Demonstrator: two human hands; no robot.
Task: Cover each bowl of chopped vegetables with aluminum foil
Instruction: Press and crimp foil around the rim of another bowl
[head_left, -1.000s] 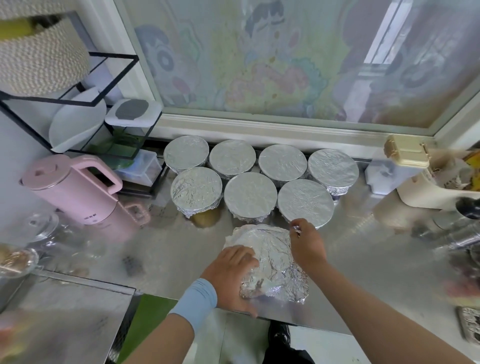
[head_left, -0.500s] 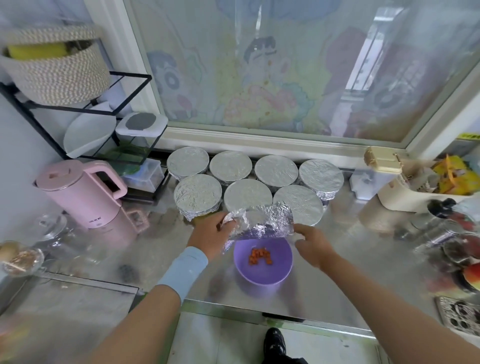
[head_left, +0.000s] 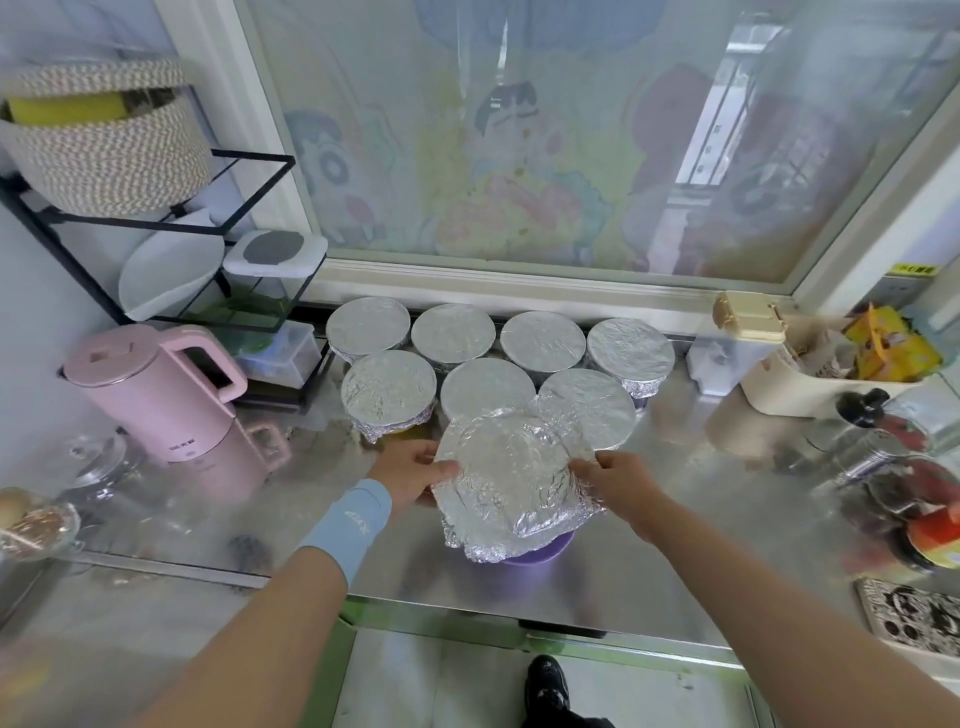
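A crumpled sheet of aluminum foil (head_left: 511, 480) lies over a purple bowl (head_left: 540, 552) near the counter's front edge; only the bowl's lower front rim shows. My left hand (head_left: 410, 470) pinches the foil's left edge with thumb on top. My right hand (head_left: 621, 483) pinches the right edge. Behind stand several bowls covered with foil, in two rows, such as the back-left one (head_left: 368, 326) and the front-right one (head_left: 587, 408). The purple bowl's contents are hidden.
A pink kettle (head_left: 156, 389) stands at the left under a black wire rack (head_left: 156, 228) holding a woven basket (head_left: 104, 140). A cream container (head_left: 810, 374) and jars (head_left: 883, 467) crowd the right. The steel counter (head_left: 311, 499) ends just before me.
Half a second ago the foil was held lifted behind the open purple bowl, showing orange pieces inside. Now it is lowered over the bowl, both hands at its sides.
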